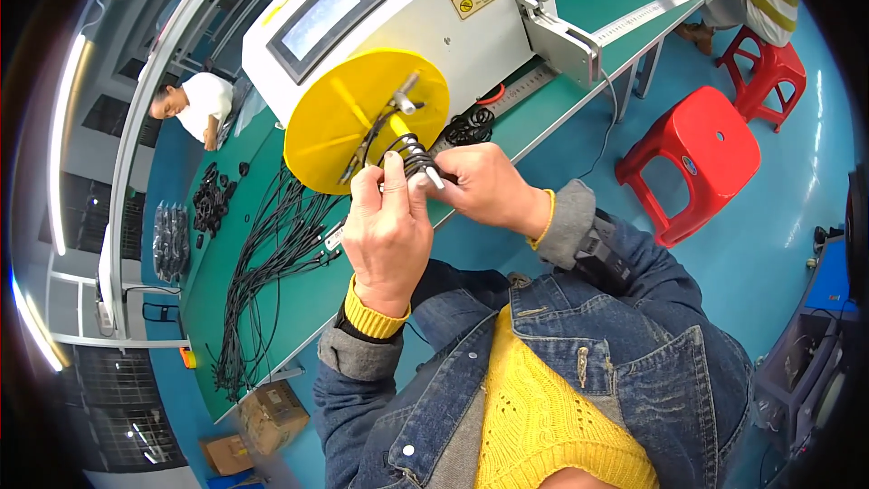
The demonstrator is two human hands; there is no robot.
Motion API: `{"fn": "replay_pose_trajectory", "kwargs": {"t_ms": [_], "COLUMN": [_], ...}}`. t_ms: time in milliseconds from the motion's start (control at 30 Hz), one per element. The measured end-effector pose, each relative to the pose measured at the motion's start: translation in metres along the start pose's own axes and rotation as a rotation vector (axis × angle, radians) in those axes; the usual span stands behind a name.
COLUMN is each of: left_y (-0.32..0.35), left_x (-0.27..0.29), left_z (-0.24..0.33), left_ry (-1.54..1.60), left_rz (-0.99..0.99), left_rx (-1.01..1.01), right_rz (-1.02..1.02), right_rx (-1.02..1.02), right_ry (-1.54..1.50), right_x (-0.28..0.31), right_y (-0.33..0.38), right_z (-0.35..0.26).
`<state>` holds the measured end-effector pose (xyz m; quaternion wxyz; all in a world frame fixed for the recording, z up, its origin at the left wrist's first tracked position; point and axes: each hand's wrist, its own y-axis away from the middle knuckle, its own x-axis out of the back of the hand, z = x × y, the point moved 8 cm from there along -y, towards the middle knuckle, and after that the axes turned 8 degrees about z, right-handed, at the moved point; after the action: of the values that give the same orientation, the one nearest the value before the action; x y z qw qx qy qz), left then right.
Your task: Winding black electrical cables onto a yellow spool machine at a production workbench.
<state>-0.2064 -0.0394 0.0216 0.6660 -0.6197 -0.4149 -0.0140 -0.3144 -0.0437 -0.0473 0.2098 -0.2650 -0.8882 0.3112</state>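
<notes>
A black cable [418, 163] is looped around the metal posts in front of a yellow disc [317, 118]. The disc is mounted on the front of a white winding machine [434, 45] with a lit screen. My left hand [389, 226] pinches at the cable coil from the left, its fingertips against the loops. From the right, my right hand [493, 186] grips the same coil, its thumb and forefinger near the post's tip. The exact hold of the fingertips is partly hidden. Behind my right hand, a small coiled black cable [469, 127] lies beside the machine.
Many loose black cables [262, 281] spread over the green table [308, 321] at left, with small black parts [213, 199] beyond. A person [201, 107] in white works at the far left. Red stools [697, 158] stand at right; cardboard boxes [272, 417] sit below the table.
</notes>
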Motion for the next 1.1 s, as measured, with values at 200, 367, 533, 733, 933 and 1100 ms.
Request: {"fn": "replay_pose_trajectory", "kwargs": {"t_ms": [200, 367, 533, 733, 933, 1100], "left_y": [0.003, 0.008, 0.023, 0.017, 0.011, 0.006], "left_x": [-0.009, -0.01, -0.024, -0.025, -0.039, -0.025], "left_z": [-0.01, -0.019, -0.032, -0.034, -0.036, -0.019], "left_ry": [-0.135, -0.153, 0.288, 0.368, 0.431, 0.398], "left_rz": [-0.498, -0.263, -0.445, -0.283, -0.46, -0.355], "left_rx": [0.291, 0.023, 0.216, 0.203, 0.298, 0.198], "right_rz": [-0.096, 0.091, 0.155, 0.033, 0.24, 0.298], "right_rx": [-0.147, 0.137, 0.169, 0.043, 0.186, 0.17], "right_ry": [-0.207, 0.065, -0.11, -0.163, -0.072, -0.06], "right_x": [-0.009, 0.005, 0.0, -0.015, -0.016, -0.02], "right_y": [0.0, -0.023, -0.021, -0.021, -0.001, 0.003], "right_z": [0.016, 0.015, 0.015, 0.026, 0.014, 0.007]}}
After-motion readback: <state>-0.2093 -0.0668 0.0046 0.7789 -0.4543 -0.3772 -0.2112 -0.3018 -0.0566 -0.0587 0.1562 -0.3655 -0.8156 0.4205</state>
